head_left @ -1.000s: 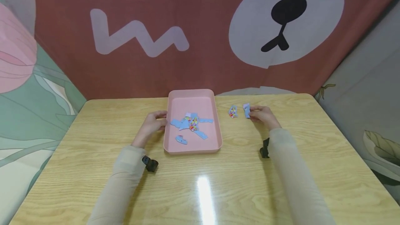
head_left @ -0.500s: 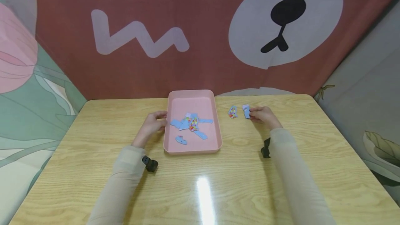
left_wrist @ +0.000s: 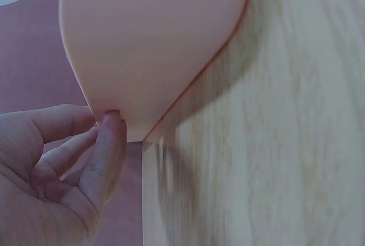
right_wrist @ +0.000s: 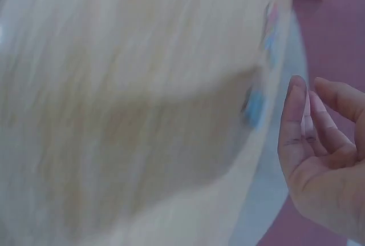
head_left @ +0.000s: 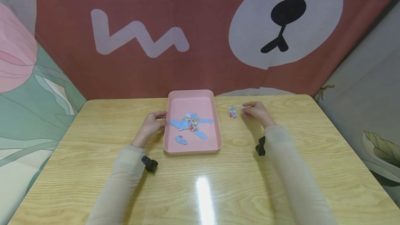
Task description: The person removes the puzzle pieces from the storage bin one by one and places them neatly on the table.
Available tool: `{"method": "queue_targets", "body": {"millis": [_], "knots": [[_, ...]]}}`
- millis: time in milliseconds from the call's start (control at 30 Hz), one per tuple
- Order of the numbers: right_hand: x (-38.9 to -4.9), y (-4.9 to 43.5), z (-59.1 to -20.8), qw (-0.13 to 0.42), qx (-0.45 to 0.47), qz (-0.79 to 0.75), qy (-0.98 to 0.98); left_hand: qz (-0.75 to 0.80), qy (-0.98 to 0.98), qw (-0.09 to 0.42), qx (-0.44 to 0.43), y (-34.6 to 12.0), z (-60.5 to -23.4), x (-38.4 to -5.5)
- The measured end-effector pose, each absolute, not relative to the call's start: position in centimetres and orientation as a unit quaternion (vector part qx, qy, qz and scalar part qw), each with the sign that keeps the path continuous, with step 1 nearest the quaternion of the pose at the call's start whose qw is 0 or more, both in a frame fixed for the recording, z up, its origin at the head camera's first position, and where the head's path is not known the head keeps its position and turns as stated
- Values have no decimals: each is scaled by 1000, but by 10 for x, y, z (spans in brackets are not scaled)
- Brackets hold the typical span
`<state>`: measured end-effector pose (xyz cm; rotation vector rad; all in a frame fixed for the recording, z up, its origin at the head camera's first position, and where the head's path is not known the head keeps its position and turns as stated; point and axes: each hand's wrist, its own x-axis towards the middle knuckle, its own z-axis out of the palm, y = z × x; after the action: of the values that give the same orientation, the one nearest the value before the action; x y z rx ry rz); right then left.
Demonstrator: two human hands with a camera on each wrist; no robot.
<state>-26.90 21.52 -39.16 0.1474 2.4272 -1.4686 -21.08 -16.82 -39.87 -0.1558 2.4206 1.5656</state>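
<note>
Head view had the pink tray (head_left: 192, 94) near the far edge of the wooden tabletop (head_left: 175, 190), and there was my left hand (head_left: 151, 124) at its left side, pinching the rim, thumb on the outer wall! Over to the right, my right hand (head_left: 257, 112) hung above the tabletop with its fingers loosely bent and a gap between the fingertips. Below it lay a blue piece (right_wrist: 254, 108), blurred in the right wrist view and mostly covered by the hand from the head. Just beside it, toward the tray, lay a speckled piece (head_left: 232, 111), bright with many colours. And inside the tray, what a scatter: overlapping blue and speckled pieces (head_left: 184, 124) in the middle, one blue strip (head_left: 206, 121) jutting right, a slanting strip (head_left: 200, 135) below it, and a small blue piece (head_left: 181, 140) apart, nearer the front. Behind everything rose a reddish-brown backdrop (head_left: 206, 44) with a black nose print (head_left: 288, 10).
</note>
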Motion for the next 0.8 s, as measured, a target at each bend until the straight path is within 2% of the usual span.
{"method": "queue_targets", "body": {"millis": [467, 800], "knots": [[-263, 143, -371, 187, -14, -506, 842, 533, 835, 124, -53, -167, -399, -210], [-249, 106, -372, 207, -117, -468, 851, 530, 837, 127, -52, -167, -400, -212]]}}
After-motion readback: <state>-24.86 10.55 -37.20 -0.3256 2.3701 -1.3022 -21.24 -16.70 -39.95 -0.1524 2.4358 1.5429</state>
